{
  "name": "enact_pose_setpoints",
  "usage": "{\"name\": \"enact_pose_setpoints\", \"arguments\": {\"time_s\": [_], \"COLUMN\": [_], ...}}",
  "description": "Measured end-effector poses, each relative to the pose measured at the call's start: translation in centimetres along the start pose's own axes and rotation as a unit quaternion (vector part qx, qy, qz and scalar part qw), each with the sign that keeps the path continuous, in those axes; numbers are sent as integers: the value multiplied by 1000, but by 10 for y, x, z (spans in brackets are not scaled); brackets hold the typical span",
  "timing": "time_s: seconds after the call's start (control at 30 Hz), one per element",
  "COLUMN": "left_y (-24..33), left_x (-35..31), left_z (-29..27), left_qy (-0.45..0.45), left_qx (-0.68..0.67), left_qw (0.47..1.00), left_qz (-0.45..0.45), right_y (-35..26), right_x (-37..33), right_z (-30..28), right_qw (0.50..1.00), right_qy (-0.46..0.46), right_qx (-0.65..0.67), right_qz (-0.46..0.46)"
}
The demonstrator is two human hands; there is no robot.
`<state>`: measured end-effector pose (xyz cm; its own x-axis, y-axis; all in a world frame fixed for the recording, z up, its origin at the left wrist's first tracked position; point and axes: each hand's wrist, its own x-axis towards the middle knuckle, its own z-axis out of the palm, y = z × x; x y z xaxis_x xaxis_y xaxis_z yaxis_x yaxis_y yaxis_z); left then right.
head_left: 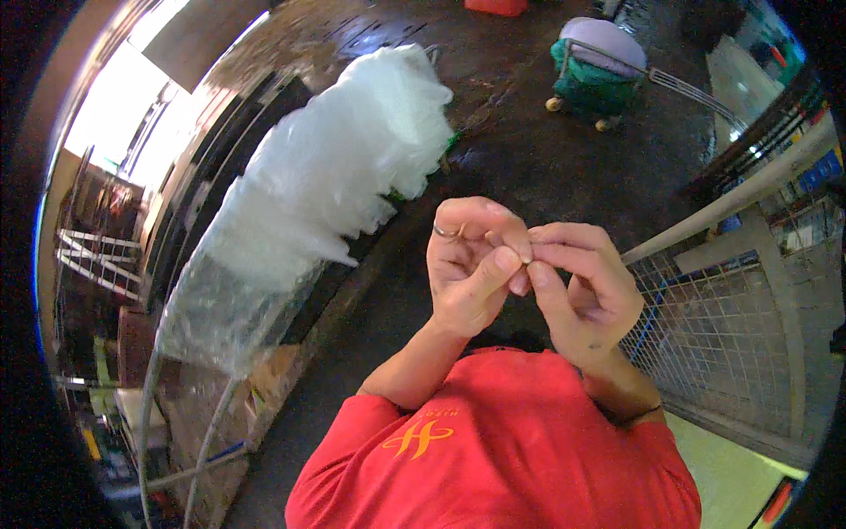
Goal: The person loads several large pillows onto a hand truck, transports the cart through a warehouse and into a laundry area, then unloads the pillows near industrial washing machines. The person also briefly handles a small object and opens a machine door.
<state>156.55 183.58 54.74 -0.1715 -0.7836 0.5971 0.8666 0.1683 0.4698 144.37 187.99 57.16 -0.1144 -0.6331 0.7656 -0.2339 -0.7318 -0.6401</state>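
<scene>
In front of my chest, my left hand [474,264] and my right hand [586,286] meet fingertip to fingertip. Both are closed in a pinch, thumbs against the forefingers. A tiny pale speck [527,260] shows where the fingertips touch, too small to name. On a finger of my left hand sits a ring [445,233]. To the left of my hands and apart from them hangs a long row of whitish, see-through plastic sheets or bags [326,167], bunched together on a rack.
A metal mesh gate or cage [705,326] with a pale rail stands close on my right. Farther off is a wheeled stool [599,57] with a lilac top and green cover. Something red [496,5] lies at the far edge. The dark floor [502,115] looks wet.
</scene>
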Motion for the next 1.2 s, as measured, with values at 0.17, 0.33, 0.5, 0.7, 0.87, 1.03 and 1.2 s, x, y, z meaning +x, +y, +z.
{"name": "enact_pose_setpoints", "arguments": {"time_s": [0.17,0.33,0.5,0.7,0.87,1.03,1.2], "left_y": [-41,-95,-121,-140,-163,-179,-196], "left_x": [55,96,123,148,162,172,187], "left_z": [-27,-55,-90,-126,-141,-145,-139], "left_qy": [-34,-87,-49,-51,-78,-113,-139], "left_qx": [14,0,127,93,39,113,83], "left_qw": [999,995,990,993,996,986,980], "left_qz": [-35,-48,-40,-58,2,47,120], "right_y": [41,89,142,169,182,192,201], "right_x": [37,51,70,88,99,104,109], "right_z": [-13,-21,-14,3,9,4,-7], "right_qw": [991,960,932,918,917,916,933], "right_qy": [35,106,83,93,112,135,193], "right_qx": [-124,-259,-353,-381,-371,-366,-295], "right_qz": [-37,-13,13,62,92,99,75]}}
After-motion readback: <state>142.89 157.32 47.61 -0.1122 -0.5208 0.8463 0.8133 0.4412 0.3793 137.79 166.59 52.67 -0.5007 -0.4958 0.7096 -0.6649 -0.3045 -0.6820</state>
